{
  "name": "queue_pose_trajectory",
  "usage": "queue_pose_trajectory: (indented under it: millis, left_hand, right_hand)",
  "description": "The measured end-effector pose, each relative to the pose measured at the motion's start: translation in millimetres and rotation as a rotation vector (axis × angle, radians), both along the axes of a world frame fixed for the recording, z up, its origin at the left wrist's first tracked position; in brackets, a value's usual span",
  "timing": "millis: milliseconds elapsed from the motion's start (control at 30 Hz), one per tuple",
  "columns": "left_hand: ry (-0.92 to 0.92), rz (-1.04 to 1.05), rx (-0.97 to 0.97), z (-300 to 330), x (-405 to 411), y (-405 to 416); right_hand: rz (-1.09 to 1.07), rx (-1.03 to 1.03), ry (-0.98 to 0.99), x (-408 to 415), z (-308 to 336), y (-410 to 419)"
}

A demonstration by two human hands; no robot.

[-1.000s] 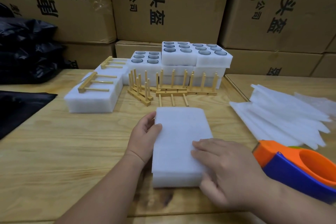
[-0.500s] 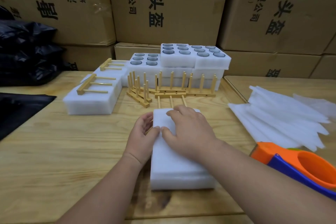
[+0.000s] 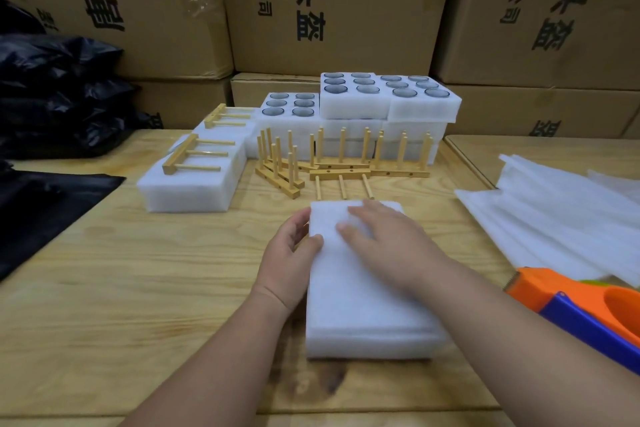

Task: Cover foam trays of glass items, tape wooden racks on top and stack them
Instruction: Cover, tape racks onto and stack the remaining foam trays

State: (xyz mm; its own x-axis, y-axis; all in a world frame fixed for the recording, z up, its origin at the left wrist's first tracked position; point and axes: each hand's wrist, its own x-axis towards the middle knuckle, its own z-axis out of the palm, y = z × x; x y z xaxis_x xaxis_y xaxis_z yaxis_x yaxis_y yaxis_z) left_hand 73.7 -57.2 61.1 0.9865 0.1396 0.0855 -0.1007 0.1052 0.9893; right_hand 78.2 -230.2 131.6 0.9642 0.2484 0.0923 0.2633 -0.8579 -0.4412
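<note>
Two hands on foam tray (image 3: 363, 315) | left hand (image 3: 291, 253) grip clamped on edge | right hand (image 3: 384, 243) grip apart, flat atop

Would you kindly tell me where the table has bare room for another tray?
The table is bare left of the covered foam tray, between the black plastic sheet and the left hand. Behind the tray loose wooden racks crowd it; to the right lie foam sheets and the tape dispenser.

Two hands (image 3: 289, 255) (image 3: 389, 243), three open trays (image 3: 292, 104) (image 3: 353, 108) (image 3: 422, 112) — eighteen glasses (image 3: 335, 89)
</note>
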Motion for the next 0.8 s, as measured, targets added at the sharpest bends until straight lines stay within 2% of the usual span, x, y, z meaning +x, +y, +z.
queue_pose_trajectory:
  millis: [100,167,233,433,600,667,800]
  left_hand:
    - [0.006,-0.002,0.017,0.2,-1.4,0.2]
    - [0.02,-0.006,0.011,1.1,-2.7,0.1]
    - [0.023,-0.011,0.001,1.3,-3.3,-0.7]
    - [0.027,-0.004,-0.115,2.9,-4.1,-3.7]
    - [0.05,0.09,-0.155,7.2,-6.0,-3.3]
    - [0.052,0.191,-0.091,11.8,7.5,1.2]
    - [0.123,0.393,0.269,23.4,54.3,19.1]
  right_hand:
    - [-0.22,0.676,-0.131,6.2,-3.8,-30.8]
    - [-0.311,0.974,-0.09,5.3,-15.2,-47.3]
    - [-0.385,0.969,-0.055,3.7,-34.3,-56.4]
    - [-0.446,0.708,-0.105,9.8,-56.6,-56.3]
    - [-0.476,0.722,-0.112,11.9,-57.8,-56.1]
    - [-0.488,0.742,-0.127,13.5,-59.7,-57.8]
    - [-0.491,0.733,-0.125,13.8,-61.6,-57.2]
